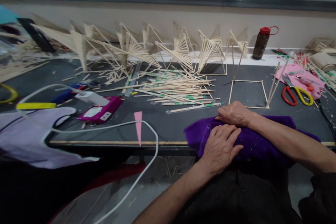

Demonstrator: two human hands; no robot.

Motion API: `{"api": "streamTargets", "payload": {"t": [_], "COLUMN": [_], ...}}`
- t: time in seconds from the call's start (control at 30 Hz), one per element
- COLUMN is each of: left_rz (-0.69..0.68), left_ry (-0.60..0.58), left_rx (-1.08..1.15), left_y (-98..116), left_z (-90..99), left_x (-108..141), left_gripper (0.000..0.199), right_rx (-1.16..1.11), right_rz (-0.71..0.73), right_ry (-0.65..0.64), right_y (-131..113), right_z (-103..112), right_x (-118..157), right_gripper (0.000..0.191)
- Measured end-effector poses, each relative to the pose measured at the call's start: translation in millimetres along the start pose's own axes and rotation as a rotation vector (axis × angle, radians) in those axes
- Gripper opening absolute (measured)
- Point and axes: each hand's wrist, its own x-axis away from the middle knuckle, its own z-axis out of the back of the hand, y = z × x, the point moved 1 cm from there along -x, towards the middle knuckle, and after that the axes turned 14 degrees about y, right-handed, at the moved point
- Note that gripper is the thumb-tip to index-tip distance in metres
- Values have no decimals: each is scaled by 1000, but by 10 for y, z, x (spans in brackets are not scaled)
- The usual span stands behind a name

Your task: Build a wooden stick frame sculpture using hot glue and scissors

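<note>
A purple cloth (262, 143) lies bunched over the table's front edge at the right. My left hand (222, 147) rests on its left part, palm down, with the fingers spread. Just behind it, my right hand (235, 113) is on the cloth's back edge with its fingers curled in; whether they pinch anything is hidden. A square frame of thin sticks (249, 81) lies on the table behind my right hand, with a few sticks standing up at its corners.
Loose sticks (178, 87) are heaped mid-table, with twisted stick structures (181, 52) along the wall. Scissors (296, 92) and a bottle (261, 43) stand at the right. A magenta device (101, 110), a white cable (154, 147) and a pink paper strip (138, 127) are at the left.
</note>
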Motion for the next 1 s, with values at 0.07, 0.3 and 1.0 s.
{"api": "streamTargets", "payload": {"t": [0.07, 0.3, 1.0], "left_rz": [11, 76, 593], "left_ry": [-32, -92, 206], "left_rx": [3, 18, -295], "left_y": [-6, 11, -1424], "left_z": [1, -5, 617], "left_x": [-54, -131, -650], "left_gripper": [45, 41, 28], "right_rx": [1, -24, -301], "right_rz": [5, -29, -215], "right_ry": [-4, -7, -8], "right_y": [24, 66, -99], "right_z": [-8, -15, 55], "right_x": [-15, -41, -31], "right_gripper": [39, 31, 16]}}
